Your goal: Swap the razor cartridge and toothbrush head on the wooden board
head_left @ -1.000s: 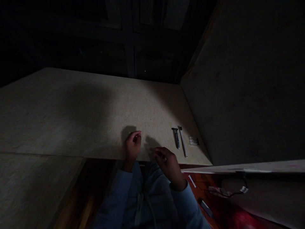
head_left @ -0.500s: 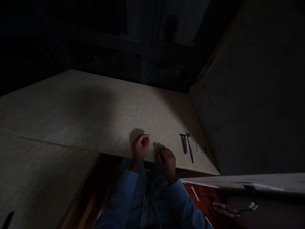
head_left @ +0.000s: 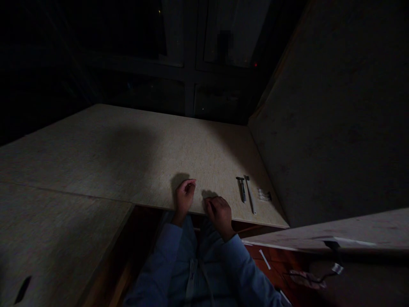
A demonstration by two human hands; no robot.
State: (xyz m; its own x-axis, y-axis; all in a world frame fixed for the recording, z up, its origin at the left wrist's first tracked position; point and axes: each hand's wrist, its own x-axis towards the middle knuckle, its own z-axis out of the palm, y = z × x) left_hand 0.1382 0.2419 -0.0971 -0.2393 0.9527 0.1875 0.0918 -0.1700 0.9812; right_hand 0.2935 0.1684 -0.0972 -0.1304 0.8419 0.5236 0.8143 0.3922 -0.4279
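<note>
Sleeves and lap: From where I stand, both blue sleeves (head_left: 244, 264) reach forward over the seated person's clothing (head_left: 207, 247), which has a cord hanging down its front.
Floor: Reddish, to the person's right; a thin white strip (head_left: 264, 259) lies on it, and a dark cable (head_left: 315, 279) with a pale tag (head_left: 337, 268) runs farther right.
Dark slim object: It lies on the left-hand section, near the lower corner of the view; too dim to name (head_left: 23, 290).
Right hand: Just over the front edge of the surface (head_left: 179, 149), back upward (head_left: 220, 213). Its fingers are curled inward; I cannot tell whether the tips meet or pinch anything.
Left hand: A little farther forward, apart from the right one (head_left: 184, 197). Its fingers bend round towards the thumb with a dark hollow between; whether they press together or hold something small, I cannot tell.
Razor: On the surface to the right of the right hand, well clear of it, dark head away from the person, handle towards them (head_left: 243, 192).
Toothbrush: Just beside the razor on its right, pale handle pointing back to the front edge, dark bristles at the far end (head_left: 251, 198).
Clear item: Small and see-through, right of the toothbrush, near the wall; its kind is hard to make out (head_left: 264, 195).
Wall: Grey, rising along the surface's right side (head_left: 319, 128).
Window: Dark-framed panes beyond the far edge, with tiny points of light (head_left: 189, 64).
</note>
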